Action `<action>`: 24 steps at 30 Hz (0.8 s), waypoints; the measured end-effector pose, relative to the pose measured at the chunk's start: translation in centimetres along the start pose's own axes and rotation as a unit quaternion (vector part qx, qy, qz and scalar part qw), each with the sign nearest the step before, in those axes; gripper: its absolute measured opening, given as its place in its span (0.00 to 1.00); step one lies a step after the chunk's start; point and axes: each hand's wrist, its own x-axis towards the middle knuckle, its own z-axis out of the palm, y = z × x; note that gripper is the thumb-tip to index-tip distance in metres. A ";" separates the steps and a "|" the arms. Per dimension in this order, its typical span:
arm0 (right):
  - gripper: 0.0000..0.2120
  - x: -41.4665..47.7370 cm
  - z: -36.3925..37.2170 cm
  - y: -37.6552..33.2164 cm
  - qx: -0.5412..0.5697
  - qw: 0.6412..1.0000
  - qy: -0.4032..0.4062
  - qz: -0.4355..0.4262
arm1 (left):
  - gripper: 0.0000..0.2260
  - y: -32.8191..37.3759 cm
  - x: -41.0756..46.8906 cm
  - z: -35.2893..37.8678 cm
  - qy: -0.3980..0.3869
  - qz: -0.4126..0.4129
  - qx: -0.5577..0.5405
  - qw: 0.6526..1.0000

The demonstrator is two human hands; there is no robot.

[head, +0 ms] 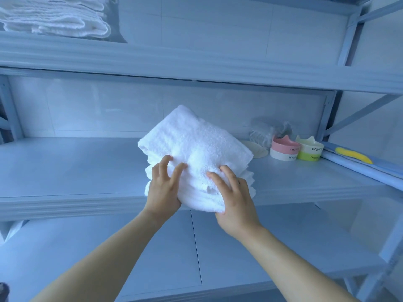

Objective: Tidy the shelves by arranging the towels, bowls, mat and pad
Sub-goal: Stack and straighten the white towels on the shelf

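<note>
The stack of folded white towels (194, 142) was at the front edge of the middle shelf (65, 166), about midway along it, gripped by both hands at its near end; the left hand (164, 189) clasped the left side with its fingers curled over the top towel and its thumb underneath; the right hand (234, 199) held the right near corner the same way, fingers spread and pressed into the pile; the stack sat cornerwise to the shelf edge, one corner pointing up and towards the back wall, its long axis seemingly running from the hands away to the back, though the wide lens made that hard to judge; its far end was tilted upward, and whether its underside touched the shelf could not be told; to the right on the same shelf stood a pink bowl (284, 150) and a green bowl (309, 151), touching side by side, upright, each on a white base, their insides hidden from this angle; just left of them lay a cream disc (257, 150), with a crumpled clear plastic bag (263, 131) behind it; further right, a blue roll (359, 168) ran along the shelf end with a yellow piece (353, 156) on top of it; on the top shelf (196, 62), far left, lay a second pile of white towels (54, 16).
</note>
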 end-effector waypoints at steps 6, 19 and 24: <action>0.49 -0.9 -2.0 0.8 -0.011 0.999 -0.036 -0.021 | 0.44 2.4 -0.7 -1.5 -0.043 -0.011 0.140 0.989; 0.60 -0.5 -0.3 1.8 -0.026 0.995 -0.044 0.081 | 0.38 2.2 0.8 -0.1 -0.038 0.030 0.042 0.998; 0.47 -0.2 -1.1 2.4 0.012 0.998 -0.012 0.061 | 0.38 2.8 0.5 0.1 -0.010 0.014 0.043 0.999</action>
